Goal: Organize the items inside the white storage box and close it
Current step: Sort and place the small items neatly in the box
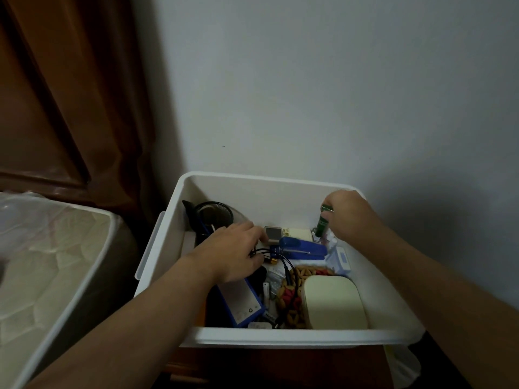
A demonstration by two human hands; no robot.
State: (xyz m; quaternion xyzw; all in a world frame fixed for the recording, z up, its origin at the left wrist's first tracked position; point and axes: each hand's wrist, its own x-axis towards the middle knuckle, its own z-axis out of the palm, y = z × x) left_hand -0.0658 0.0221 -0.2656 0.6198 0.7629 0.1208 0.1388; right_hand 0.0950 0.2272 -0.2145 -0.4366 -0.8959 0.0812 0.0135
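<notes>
The white storage box [280, 336] stands open against the wall, full of small items. My right hand [348, 214] grips a green cylindrical flashlight [322, 221] upright near the box's far right corner. My left hand [233, 252] reaches into the middle of the box, its fingers curled around black cables [283, 262] beside a small square watch-like device [272, 234]. A blue stapler [303, 248] lies between my hands. A cream-coloured case [334, 301] sits at the front right, next to a bag of orange and red snacks [292, 299]. No lid is in view.
A black mesh cup [216, 214] stands in the box's far left corner. A blue-edged white carton [241, 299] lies under my left wrist. A mattress [47, 262] wrapped in plastic is at the left, with a brown curtain [70, 94] behind it.
</notes>
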